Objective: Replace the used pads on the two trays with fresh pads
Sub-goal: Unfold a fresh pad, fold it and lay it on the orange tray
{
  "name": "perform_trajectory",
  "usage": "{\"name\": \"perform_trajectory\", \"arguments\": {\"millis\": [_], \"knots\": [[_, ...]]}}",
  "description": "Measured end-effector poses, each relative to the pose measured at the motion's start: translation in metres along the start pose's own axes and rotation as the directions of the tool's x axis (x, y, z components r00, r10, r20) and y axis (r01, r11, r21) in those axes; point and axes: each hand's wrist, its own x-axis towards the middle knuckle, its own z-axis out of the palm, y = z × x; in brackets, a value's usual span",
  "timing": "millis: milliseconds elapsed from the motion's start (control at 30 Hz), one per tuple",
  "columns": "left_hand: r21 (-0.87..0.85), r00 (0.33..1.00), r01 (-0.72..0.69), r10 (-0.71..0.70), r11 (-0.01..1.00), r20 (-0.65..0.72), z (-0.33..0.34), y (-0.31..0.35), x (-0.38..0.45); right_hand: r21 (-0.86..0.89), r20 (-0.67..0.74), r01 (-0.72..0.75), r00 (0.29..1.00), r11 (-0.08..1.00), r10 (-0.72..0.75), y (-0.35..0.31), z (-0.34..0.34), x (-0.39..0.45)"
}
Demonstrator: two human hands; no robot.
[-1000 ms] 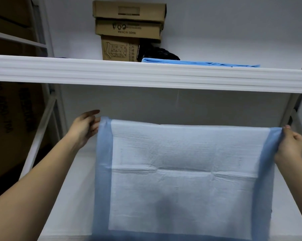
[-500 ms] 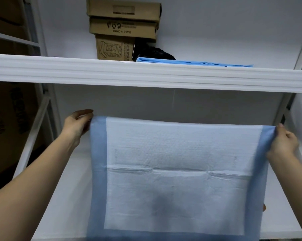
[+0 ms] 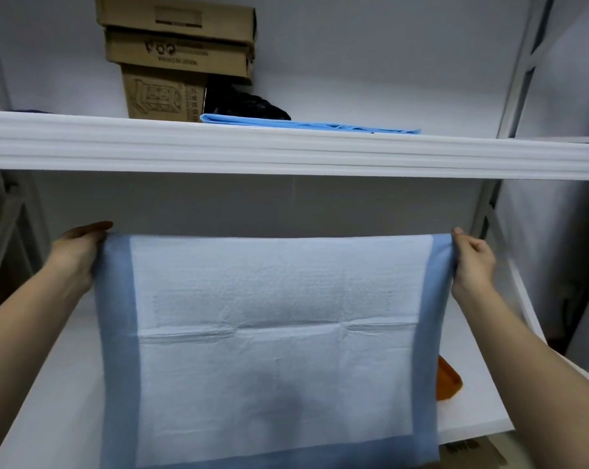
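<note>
Leftmost, the left hand grips the upper left corner of a pad, fingers curled over its blue border, forearm reaching in from the lower left. Pad hangs spread wide and upright between both hands, above the lower shelf: pale quilted middle, blue border down both sides and along the bottom, one horizontal fold crease across the middle. Its top edge sits level, just under the white front lip of the upper shelf. On that upper shelf, left of centre, three cardboard boxes stacked, the two flat ones on top of a taller one; a black bag touching them on the right; then a flat stack of blue folded pads lying along the shelf. Lower right, an orange tray corner shows from behind the pad's right border, resting on the lower shelf. Rightmost, the right hand pinches the upper right corner, thumb and fingers closed on the blue border.
</note>
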Motion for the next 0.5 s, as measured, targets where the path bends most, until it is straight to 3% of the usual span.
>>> {"name": "perform_trajectory", "arguments": {"millis": [167,333,367,400,433,467,500], "knots": [[-0.054,1.000,0.013,-0.013,0.998,-0.004,0.000,0.006,0.002,0.060,-0.007,0.017,1.000,0.998,-0.016,-0.002,0.000,-0.001],[-0.098,0.999,0.014,-0.010,0.995,0.041,0.008,0.013,0.004,-0.219,-0.068,0.056,0.995,0.974,-0.072,-0.003,-0.003,0.000],[-0.106,0.998,0.026,-0.020,0.994,0.053,0.011,0.014,0.004,-0.387,-0.100,0.101,0.983,0.917,-0.151,-0.003,-0.001,-0.006],[-0.108,0.997,0.043,-0.037,0.993,0.065,0.014,0.014,0.004,-0.579,-0.087,0.205,0.947,0.789,-0.309,-0.004,0.002,-0.016],[-0.104,0.996,0.056,-0.048,0.993,0.077,0.017,0.014,0.004,-0.697,0.055,0.383,0.871,0.605,-0.488,-0.003,0.008,-0.031],[-0.095,0.995,0.060,-0.051,0.994,0.089,0.021,0.014,0.004,-0.683,0.305,0.608,0.741,0.405,-0.598,-0.003,0.018,-0.050],[-0.084,0.994,0.052,-0.044,0.995,0.097,0.026,0.014,0.004,-0.580,0.580,0.782,0.594,0.230,-0.557,-0.001,0.030,-0.066]]}}
